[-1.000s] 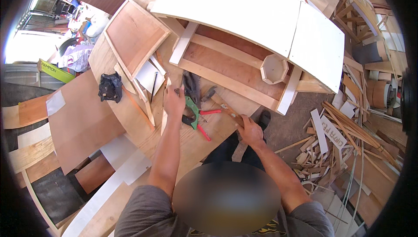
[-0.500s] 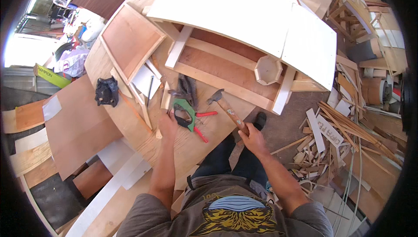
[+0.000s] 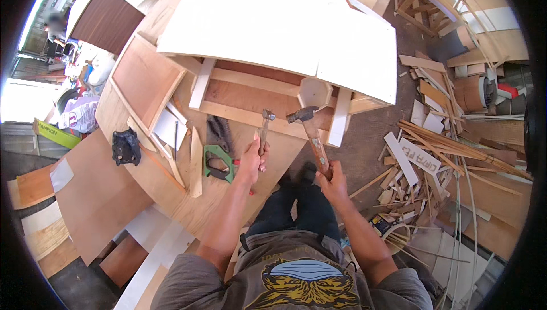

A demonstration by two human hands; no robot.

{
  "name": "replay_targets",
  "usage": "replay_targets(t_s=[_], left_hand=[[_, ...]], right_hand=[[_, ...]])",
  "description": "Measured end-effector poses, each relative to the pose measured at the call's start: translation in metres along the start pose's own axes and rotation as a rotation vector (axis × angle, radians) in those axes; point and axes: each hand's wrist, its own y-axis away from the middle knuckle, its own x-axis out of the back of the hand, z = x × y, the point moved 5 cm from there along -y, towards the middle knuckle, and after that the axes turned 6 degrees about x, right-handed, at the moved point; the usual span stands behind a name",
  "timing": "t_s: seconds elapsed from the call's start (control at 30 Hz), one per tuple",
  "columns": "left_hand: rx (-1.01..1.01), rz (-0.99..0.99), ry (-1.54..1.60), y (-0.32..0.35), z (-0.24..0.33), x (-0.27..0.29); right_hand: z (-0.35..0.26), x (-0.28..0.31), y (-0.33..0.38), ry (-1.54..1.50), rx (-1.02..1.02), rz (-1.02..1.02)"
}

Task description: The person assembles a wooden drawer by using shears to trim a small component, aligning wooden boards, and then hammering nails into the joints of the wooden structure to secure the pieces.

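Above the plywood board (image 3: 228, 196), your left hand (image 3: 252, 159) grips a chisel (image 3: 264, 127) pointing to twelve o'clock and your right hand (image 3: 332, 178) clenches the hammer (image 3: 310, 130) just beside it at three o'clock, so strike squarely, keeping the chisel steady.

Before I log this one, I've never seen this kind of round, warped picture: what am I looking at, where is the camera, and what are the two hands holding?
The camera is a fisheye worn on a person's head, looking down, so straight edges bend near the rim. The two bare forearms coming up from the bottom are that person's own. The left hand grips a slim wooden-handled tool with a small metal head. The right hand holds a wooden-handled claw hammer. Below them is a round-edged plywood tabletop, with a green-handled handsaw lying on it and a black crumpled cloth further left. Ahead stands an unfinished wooden cabinet with pale panels. Wood offcuts litter the floor at the right.
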Motion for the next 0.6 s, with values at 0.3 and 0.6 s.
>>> replay_targets(t_s=[0.3,0.6], left_hand=[[-0.006,-0.058,0.15,-0.006,-0.026,-0.046],[-0.347,0.314,0.022,0.018,-0.066,-0.057]], right_hand=[[0.013,0.017,-0.001,0.123,0.191,0.043],[0.001,-0.078,-0.011,-0.313,0.236,-0.202]])
